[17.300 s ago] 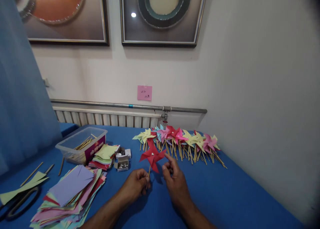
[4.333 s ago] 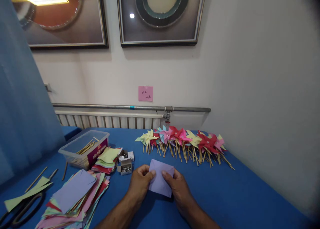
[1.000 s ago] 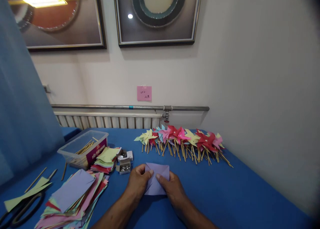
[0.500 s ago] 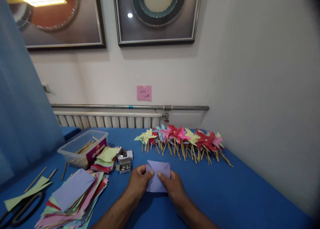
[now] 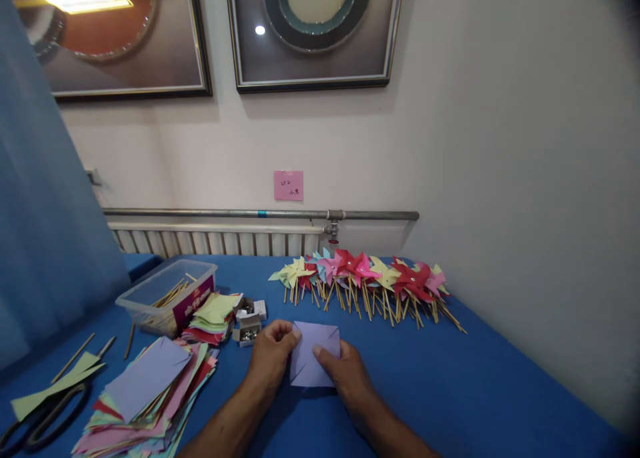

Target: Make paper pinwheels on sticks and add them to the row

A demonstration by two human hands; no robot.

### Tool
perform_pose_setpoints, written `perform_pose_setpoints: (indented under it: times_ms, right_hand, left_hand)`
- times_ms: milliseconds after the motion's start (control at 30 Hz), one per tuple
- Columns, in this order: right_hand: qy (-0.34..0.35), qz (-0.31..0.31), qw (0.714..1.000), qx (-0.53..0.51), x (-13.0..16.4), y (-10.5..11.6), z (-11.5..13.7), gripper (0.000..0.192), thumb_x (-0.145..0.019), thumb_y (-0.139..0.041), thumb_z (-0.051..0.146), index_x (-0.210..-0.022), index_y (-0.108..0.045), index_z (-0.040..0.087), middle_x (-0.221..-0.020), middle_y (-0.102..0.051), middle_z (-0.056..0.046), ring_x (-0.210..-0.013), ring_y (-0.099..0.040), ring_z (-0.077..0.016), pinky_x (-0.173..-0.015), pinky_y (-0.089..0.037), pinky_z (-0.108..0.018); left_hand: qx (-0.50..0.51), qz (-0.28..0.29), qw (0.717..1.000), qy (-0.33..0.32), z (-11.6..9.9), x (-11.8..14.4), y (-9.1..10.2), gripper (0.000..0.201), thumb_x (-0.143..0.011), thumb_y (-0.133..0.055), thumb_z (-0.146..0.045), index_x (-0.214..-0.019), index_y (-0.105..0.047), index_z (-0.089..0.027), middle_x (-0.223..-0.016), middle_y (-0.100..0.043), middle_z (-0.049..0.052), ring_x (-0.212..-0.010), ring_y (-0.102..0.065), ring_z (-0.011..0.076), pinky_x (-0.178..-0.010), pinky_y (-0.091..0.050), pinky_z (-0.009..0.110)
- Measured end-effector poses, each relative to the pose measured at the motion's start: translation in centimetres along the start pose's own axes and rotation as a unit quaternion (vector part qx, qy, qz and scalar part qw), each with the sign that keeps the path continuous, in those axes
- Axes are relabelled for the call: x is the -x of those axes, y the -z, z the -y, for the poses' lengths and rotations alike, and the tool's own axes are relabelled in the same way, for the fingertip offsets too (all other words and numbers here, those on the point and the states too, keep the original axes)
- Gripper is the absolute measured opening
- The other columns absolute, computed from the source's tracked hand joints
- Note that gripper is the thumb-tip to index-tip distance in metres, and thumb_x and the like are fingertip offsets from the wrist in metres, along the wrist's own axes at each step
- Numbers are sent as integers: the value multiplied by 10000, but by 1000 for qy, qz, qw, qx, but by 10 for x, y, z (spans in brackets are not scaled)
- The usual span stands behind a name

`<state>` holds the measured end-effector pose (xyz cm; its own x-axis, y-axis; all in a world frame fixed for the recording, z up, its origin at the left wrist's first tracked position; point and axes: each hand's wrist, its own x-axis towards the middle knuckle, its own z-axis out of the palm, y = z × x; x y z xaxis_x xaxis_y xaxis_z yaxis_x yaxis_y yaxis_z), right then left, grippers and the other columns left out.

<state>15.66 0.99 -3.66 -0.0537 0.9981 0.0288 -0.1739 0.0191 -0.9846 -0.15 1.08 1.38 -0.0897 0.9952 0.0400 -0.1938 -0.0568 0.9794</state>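
**foldy_hands:** Two hands on one lavender paper square (image 5: 313, 358) right now. It lies flat on the blue table (image 5: 450, 391) just in front of me, creases running in from the corners. My left hand (image 5: 270, 358) pins the left edge with fingers curled over it, and my right hand (image 5: 345, 375) presses a fingertip near the middle. Neither hand is closed around anything, it's all flat pressure on the sheet.

**stickspinner:** Any tips for getting that bit clean?

**foldy_hands:** My guess: anchor one side firmly so the sheet can't skate on the cloth, then press from the centre outward. Line up corners before flattening, since a crooked crease probably shows later.

**stickspinner:** What else is on the bench?

**foldy_hands:** Finished pinwheels (image 5: 365, 278) in a row at the back by the wall. A stack of coloured paper (image 5: 150, 391) sits to my left, a clear tub of wooden sticks (image 5: 167, 295) behind it, a small box of pins (image 5: 246, 331) near my left hand, and scissors (image 5: 35, 415) at the far left edge.
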Motion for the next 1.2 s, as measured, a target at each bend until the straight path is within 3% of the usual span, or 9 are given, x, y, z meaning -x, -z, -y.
perform_pose_setpoints:
  times_ms: [333,500,733,967,1200]
  right_hand:
    - [2,12,1000,6,2,-4,0,489,-653,-800,554,-931,-740,157,-752,-756,-57,-694,-692,-255,-651,-555,-348]
    - [-2,17,1000,-6,2,-4,-2,514,-645,-810,551,-982,-750,167,-804,-771,-68,-701,-695,-258,-663,-563,-361]
    - [3,21,1000,-10,5,-5,5,479,-668,-805,537,-968,-753,167,-783,-773,-67,-736,-713,-275,-717,-574,-390]
    - [3,23,1000,-10,5,-6,4,502,-675,-794,532,-1017,-753,167,-791,-780,-71,-720,-715,-275,-713,-578,-395]
    - [2,33,999,-3,5,-4,6,540,-684,-790,537,-1054,-739,147,-817,-783,-78,-780,-725,-281,-725,-581,-384]
  left_hand:
    - [14,11,1000,16,1,-2,3,338,-614,-757,-435,-554,-534,-189,-482,-435,-66,-470,-355,88,-495,-265,224]
    - [47,22,998,29,3,1,2,409,-681,-729,-548,-583,-537,-200,-514,-523,-37,-489,-427,120,-514,-335,248]
    - [79,27,996,30,5,2,2,499,-704,-710,-651,-647,-582,-172,-554,-575,-20,-517,-472,127,-536,-370,252]
    - [24,2,1000,-4,5,-1,2,529,-626,-763,-655,-575,-522,-187,-470,-439,-68,-464,-340,87,-488,-262,230]
    - [47,1,999,21,1,2,0,534,-668,-713,-675,-572,-523,-185,-490,-498,-37,-481,-411,110,-500,-313,241]
